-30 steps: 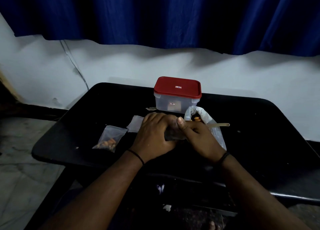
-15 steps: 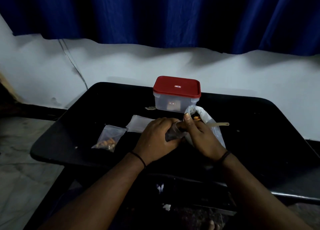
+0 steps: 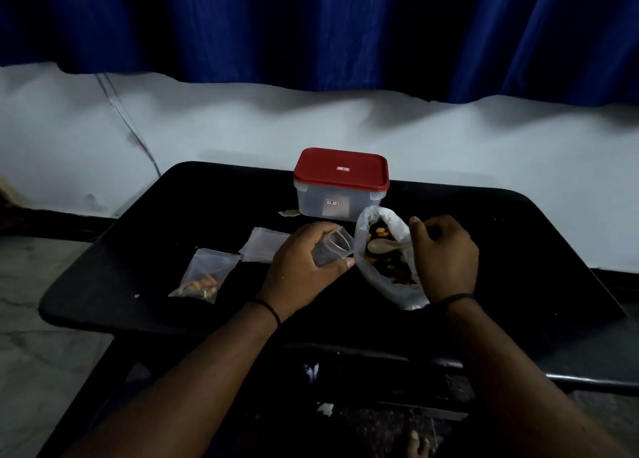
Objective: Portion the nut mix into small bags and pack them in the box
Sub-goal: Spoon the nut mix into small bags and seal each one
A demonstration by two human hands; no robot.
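Hands have split apart since half a second ago: then both were bunched together over the small bag, now the right hand (image 3: 444, 255) has gone right to the big bag and the left hand (image 3: 304, 264) has stayed put with the small bag.

Left hand: fingers and thumb curled round a small clear bag (image 3: 332, 252), mouth held open and facing right, toward the big bag. Looks empty or nearly so, too dark to be sure.

Right hand: fingers curled, at the handle end of a pale spoon (image 3: 383, 246). Seems to pinch it, but the contact is hidden behind the bag rim.

Key relation: spoon bowl sits inside the big bag's mouth, just right of the small bag's opening. Spoon's long axis runs left-right, bowl pointing left at the small bag. Short sideways carry needed, right hand does it, left only steadies.

Big bag (image 3: 390, 278): thin, cloudy, crinkly plastic, slumped on the desk (image 3: 518, 250), rim rolled open, mixed orange and dark nuts inside.

Filled small bag (image 3: 204, 278): flat, clear, pale and orange pieces at the bottom, lying left of the left hand. Empty flat bags (image 3: 262, 248) just behind it.

Box (image 3: 340, 188): translucent, rectangular, rounded corners, red lid on, behind the bags. Desk is black, smooth, speckled with crumbs.
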